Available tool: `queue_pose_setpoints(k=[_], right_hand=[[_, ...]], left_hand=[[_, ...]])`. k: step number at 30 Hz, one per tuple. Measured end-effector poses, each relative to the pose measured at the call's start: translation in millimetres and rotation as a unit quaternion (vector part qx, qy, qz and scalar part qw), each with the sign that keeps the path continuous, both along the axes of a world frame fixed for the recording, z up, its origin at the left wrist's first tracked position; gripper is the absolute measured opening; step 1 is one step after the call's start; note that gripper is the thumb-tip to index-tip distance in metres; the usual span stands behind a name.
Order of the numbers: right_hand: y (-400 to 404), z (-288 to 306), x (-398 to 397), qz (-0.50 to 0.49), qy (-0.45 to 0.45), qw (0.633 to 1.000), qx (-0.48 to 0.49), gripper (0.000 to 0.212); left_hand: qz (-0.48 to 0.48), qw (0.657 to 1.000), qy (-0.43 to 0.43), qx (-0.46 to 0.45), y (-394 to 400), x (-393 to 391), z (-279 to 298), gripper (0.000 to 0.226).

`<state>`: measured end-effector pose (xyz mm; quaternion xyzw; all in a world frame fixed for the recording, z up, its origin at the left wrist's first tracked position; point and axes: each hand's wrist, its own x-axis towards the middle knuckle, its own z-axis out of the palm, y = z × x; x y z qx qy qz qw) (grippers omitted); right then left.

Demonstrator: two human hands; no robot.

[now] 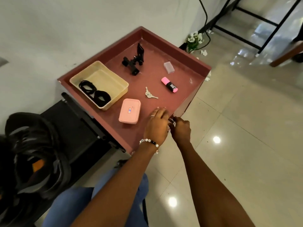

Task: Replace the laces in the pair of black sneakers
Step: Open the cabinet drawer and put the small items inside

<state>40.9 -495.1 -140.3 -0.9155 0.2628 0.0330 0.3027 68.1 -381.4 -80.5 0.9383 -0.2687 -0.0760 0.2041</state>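
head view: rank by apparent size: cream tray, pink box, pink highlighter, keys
1. cream tray
2. pink box
3. pink highlighter and keys: look about alike, so left unranked.

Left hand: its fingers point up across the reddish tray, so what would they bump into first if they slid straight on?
Probably the keys: the left hand points up the tray toward them. The pink highlighter lies further right, though depth is hard to judge.
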Motion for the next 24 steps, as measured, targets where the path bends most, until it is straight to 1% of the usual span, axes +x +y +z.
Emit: queue_pose_setpoints(k=[2, 5, 8, 11, 13, 15, 18, 20, 24], right_hand=[[-6, -5, 3, -0.003, -0.001, 1.0, 0.014, 0.032], [-16, -12, 10, 0.02, 0.01, 1.0, 0.009, 0.026], [-21, -11, 11, 0.003, 0.018, 1.0, 0.001, 0.025], [-29, -15, -9, -0.028, 0.027, 0.999, -0.002, 0.033], [-40, -18, -29, -0.047, 0.025, 0.999, 0.003, 0.034], [-53, -15, -52, -0.064, 0.03, 0.997, 0.013, 0.033], [-70, -10, -85, -0.094, 0.038, 0.995, 0.021, 0.03], [-81, -9, -108, -0.119, 0.034, 0.992, 0.025, 0.026], [-101, -4, -142, -0.151, 0.064, 0.986, 0.032, 0.021]], left_hand=[[0.005, 1.0, -0.018, -0.007, -3, 4, -5, 0.062], [0.02, 0.999, -0.039, -0.017, -8, 6, -11, 0.063], [0.036, 0.997, -0.066, -0.016, -10, 4, -12, 0.064], [0.021, 0.999, -0.025, 0.04, -14, -3, -8, 0.074], [0.001, 0.997, -0.009, 0.082, -20, -13, -3, 0.085], [-0.031, 0.994, 0.002, 0.106, -29, -27, 1, 0.088], [-0.068, 0.99, 0.021, 0.119, -41, -50, 1, 0.078], [-0.067, 0.992, 0.028, 0.108, -46, -63, 0, 0.07], [-0.07, 0.993, 0.026, 0.097, -48, -78, -3, 0.055]])
